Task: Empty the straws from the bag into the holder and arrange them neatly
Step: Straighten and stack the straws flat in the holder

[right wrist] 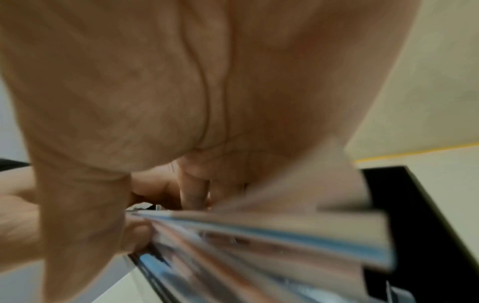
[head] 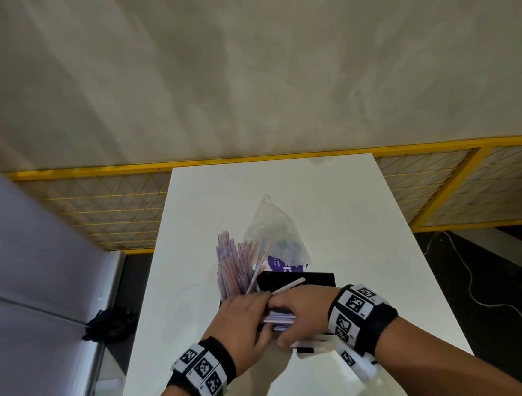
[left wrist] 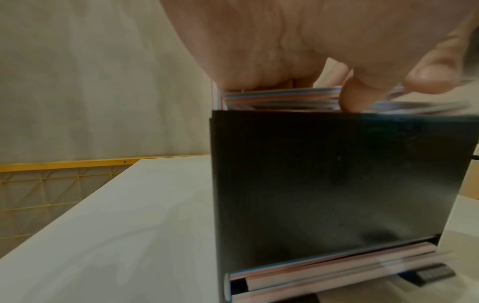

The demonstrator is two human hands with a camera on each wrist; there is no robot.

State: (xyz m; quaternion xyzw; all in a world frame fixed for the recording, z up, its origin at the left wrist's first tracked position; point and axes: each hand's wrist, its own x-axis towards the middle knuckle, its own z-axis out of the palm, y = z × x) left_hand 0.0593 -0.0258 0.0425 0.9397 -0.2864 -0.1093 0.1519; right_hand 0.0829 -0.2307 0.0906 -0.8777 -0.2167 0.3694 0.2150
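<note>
Both hands, left hand (head: 245, 320) and right hand (head: 299, 310), curl their fingers (left wrist: 352, 96) around straws (head: 278, 318) lying across the black holder (left wrist: 337, 184) on the bench (head: 359, 237); the bag (head: 277, 233) lies behind.

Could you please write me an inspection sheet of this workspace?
Surface: white table.
Job's things: black holder holds flat straws; another bunch of straws sticks up from its left end; clear bag lies behind.
Clutter: dark cloth on floor.
Grippers: left hand and right hand grip the flat straws.
Cables: white cable on floor.
Surroundings: yellow mesh fence, beige wall.
</note>
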